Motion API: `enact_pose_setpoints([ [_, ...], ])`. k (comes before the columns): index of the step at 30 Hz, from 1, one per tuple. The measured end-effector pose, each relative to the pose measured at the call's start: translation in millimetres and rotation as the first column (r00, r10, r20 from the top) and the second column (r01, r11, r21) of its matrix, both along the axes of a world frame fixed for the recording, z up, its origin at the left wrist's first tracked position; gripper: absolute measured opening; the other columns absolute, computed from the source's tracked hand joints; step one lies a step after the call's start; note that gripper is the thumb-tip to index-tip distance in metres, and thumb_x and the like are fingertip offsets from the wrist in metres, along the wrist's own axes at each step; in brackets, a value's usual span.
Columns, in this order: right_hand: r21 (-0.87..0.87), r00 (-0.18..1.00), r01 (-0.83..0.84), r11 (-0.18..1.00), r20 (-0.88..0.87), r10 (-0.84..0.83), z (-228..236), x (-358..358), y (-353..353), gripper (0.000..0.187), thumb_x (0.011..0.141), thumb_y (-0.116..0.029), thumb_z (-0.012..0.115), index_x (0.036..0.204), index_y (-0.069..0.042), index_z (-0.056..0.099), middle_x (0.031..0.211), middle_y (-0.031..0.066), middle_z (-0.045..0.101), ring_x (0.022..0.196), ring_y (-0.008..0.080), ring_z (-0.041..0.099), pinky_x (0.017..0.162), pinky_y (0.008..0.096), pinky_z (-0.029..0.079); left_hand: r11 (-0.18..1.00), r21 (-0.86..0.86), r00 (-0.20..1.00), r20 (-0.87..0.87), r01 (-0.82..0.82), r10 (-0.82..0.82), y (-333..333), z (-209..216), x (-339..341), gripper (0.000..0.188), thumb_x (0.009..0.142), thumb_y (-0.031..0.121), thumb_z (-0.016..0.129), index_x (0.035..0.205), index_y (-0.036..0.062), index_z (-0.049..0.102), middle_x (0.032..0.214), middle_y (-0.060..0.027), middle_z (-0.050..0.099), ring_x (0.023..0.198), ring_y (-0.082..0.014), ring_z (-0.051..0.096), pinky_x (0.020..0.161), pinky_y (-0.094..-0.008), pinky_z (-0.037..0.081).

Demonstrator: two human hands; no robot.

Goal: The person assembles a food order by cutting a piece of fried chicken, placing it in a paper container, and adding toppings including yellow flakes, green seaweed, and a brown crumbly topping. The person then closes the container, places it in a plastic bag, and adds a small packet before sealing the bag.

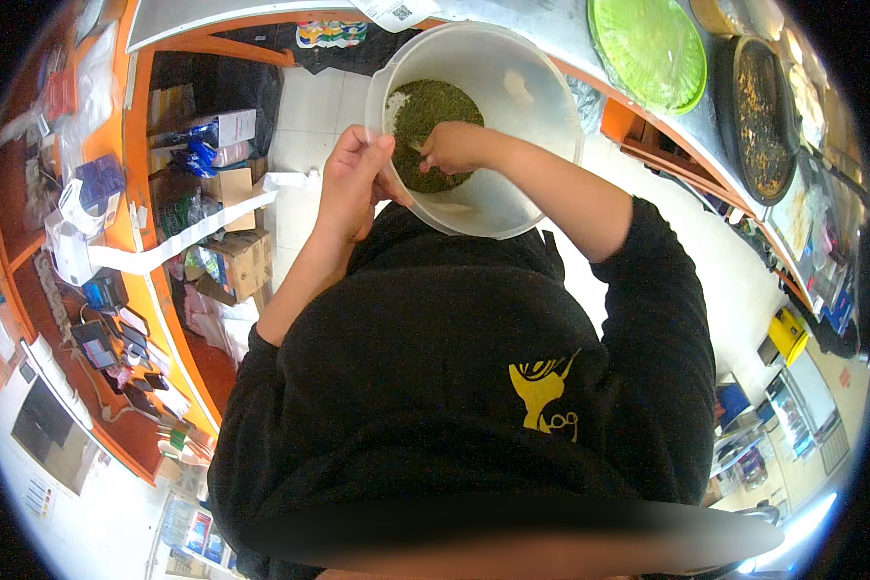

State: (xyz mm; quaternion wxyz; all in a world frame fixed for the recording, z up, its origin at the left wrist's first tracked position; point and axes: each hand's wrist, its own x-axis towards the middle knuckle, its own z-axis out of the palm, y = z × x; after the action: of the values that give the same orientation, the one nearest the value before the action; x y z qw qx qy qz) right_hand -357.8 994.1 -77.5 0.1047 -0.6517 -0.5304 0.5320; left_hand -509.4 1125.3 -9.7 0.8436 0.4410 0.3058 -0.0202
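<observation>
Against the chest of the person's black sweatshirt (435,358), a large translucent white plastic bucket (541,106) was tipped so that its round mouth faced up toward the head camera. Its long axis, base to mouth, therefore ran roughly along the line of sight, with the base pointing away toward the white tiled floor (314,106). Judgement: the tilt brought the contents into view and within reach of the working hand.

Left hand (353,184): fingers curled together and clamped on the near-left rim of the bucket, thumb side up. Judgement: this grip steadied the bucket and held its angle.

Right hand (454,147): reached over the rim and down inside, fingers closed together. A thin pale object showed at the fingertips, possibly a spoon handle; too small to tell. The hand sat on a mound of dark green flaky material (430,116) covering the bottom, with a patch of white powder (393,100) at the mound's left edge, touching the wall.

Surroundings noted:
- Orange counter (628,126) ran along the upper right, just beyond the bucket. It carried a bright green round plate (652,48) and a dark pan of brownish granular food (764,116).
- Orange shelving (140,145) stood at left with cardboard boxes (237,256) and small packets.
- A long white paper strip (174,242) trailed across the shelving.
</observation>
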Motion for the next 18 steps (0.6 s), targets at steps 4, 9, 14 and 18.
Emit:
enact_pose_setpoints([
  [4, -0.151, 0.869, 0.429, 0.891, -0.2, -0.453, 46, 42, -34, 0.024, 0.09, -0.011, 0.057, 0.105, -0.008, 0.075, 0.064, 0.0063, 0.062, 0.058, 0.0161, 0.053, 0.057, 0.0336, 0.044, 0.999, -0.006, 0.999, 0.004, -0.034, 0.034, -9, 1, 12, 0.014, 0.099, 0.022, 0.057, 0.1, 0.0106, 0.05, 0.084, -0.0056, 0.065, 0.062, -0.0152, 0.066, 0.047, -0.0318, 0.059],
  [9, -0.075, 0.853, 0.507, 0.859, -0.098, -0.512, 97, 72, -62, 0.025, 0.094, -0.01, 0.055, 0.109, -0.008, 0.074, 0.056, -0.0004, 0.049, 0.055, 0.0101, 0.043, 0.054, 0.0279, 0.038, 0.997, -0.026, 0.998, 0.005, -0.07, 0.07, -23, 3, 29, 0.013, 0.099, 0.023, 0.057, 0.1, 0.0111, 0.05, 0.079, -0.0043, 0.063, 0.058, -0.014, 0.063, 0.046, -0.031, 0.057],
  [14, -0.044, 0.811, 0.573, 0.818, -0.115, -0.574, 125, 102, -78, 0.025, 0.091, -0.014, 0.057, 0.108, -0.005, 0.074, 0.064, 0.005, 0.06, 0.059, 0.0127, 0.05, 0.059, 0.0295, 0.042, 0.997, -0.027, 0.997, 0.004, -0.078, 0.079, -36, 1, 43, 0.014, 0.099, 0.023, 0.057, 0.097, 0.0112, 0.049, 0.072, -0.0025, 0.06, 0.054, -0.0132, 0.061, 0.045, -0.0309, 0.057],
  [18, -0.05, 0.67, 0.727, 0.685, -0.168, -0.723, 147, 141, -85, 0.025, 0.093, -0.012, 0.056, 0.11, -0.005, 0.073, 0.059, -0.0017, 0.051, 0.056, 0.0079, 0.042, 0.056, 0.0257, 0.036, 0.995, -0.037, 0.996, -0.027, -0.088, 0.087, -42, 0, 48, 0.016, 0.099, 0.025, 0.057, 0.096, 0.0115, 0.049, 0.078, -0.0026, 0.062, 0.057, -0.0127, 0.062, 0.046, -0.0306, 0.057],
])
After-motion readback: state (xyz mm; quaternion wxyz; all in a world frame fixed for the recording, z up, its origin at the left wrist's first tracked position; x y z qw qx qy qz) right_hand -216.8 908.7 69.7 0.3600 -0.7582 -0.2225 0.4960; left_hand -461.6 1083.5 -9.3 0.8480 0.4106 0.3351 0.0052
